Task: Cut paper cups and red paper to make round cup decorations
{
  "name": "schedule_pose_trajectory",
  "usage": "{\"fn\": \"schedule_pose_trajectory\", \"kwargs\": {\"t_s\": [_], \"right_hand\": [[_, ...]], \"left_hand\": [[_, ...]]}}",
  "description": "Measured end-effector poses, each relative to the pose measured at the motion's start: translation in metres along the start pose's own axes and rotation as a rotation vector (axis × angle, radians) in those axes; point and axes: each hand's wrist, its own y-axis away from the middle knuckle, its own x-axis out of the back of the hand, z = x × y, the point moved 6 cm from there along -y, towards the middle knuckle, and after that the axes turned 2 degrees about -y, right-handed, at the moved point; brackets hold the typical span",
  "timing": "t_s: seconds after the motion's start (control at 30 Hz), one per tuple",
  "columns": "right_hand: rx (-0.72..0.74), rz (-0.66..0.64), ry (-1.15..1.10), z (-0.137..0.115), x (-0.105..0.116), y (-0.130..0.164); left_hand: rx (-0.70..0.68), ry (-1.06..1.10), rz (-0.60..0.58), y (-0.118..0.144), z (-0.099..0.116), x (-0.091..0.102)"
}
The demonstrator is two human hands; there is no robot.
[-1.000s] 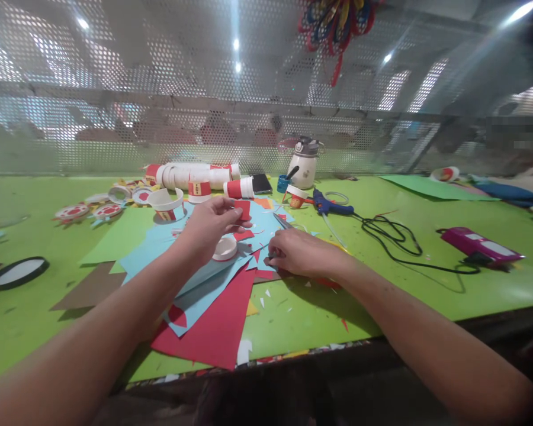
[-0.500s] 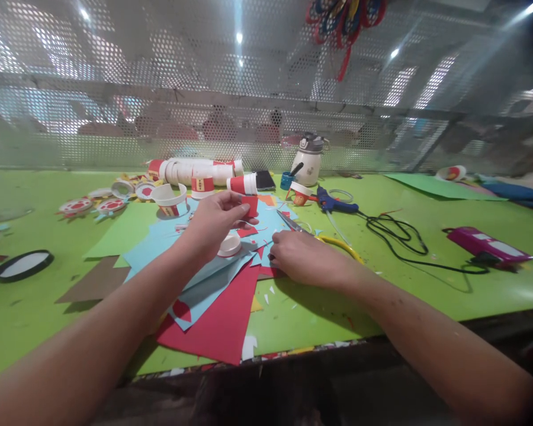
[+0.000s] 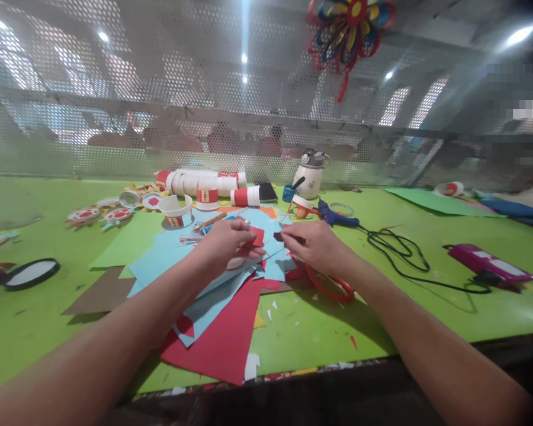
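My left hand (image 3: 233,242) is closed in a pinch on a small piece of red paper (image 3: 257,237), above the blue sheets. Facing it, my right hand (image 3: 308,244) pinches a small dark piece (image 3: 278,236) between thumb and finger; its material is unclear. Below my right wrist lies a red ring-shaped handle (image 3: 333,288), partly covered by the hand. Light blue paper (image 3: 160,267) and red paper (image 3: 217,337) overlap beneath my hands. Pens (image 3: 211,221) lie just beyond my left hand. A white round piece shows only partly under it.
Paper cups (image 3: 204,183) lie stacked at the back, beside a cut cup (image 3: 175,207). A blue glue gun (image 3: 337,214) with its black cord stands right of a white bottle (image 3: 308,177). A purple box (image 3: 488,260) is far right; a black-rimmed round object (image 3: 32,274), left.
My right hand has risen from the table and come closer to the left, uncovering the red handle. The yellow-handled scissors are now mostly hidden behind it. The view has tilted up slightly.
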Motion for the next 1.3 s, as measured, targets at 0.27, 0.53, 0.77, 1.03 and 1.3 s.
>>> {"fn": "schedule_pose_trajectory", "kwargs": {"t_s": [0.27,0.53,0.77,1.03,1.3], "right_hand": [[0.225,0.278,0.015,-0.034,0.0,0.006],[0.224,0.252,0.117,-0.033,-0.005,0.007],[0.162,0.222,0.08,-0.029,-0.011,0.007],[0.058,0.265,-0.225,-0.015,-0.003,0.004],[-0.311,0.347,-0.747,0.009,0.005,0.004]], "left_hand": [[0.123,0.13,-0.166,0.002,-0.012,-0.012],[0.074,0.217,-0.166,0.006,-0.004,-0.013],[0.037,0.217,-0.185,0.005,-0.005,-0.013],[0.034,0.155,-0.156,0.003,-0.006,-0.013],[-0.053,0.086,-0.078,0.007,0.004,-0.012]]}}
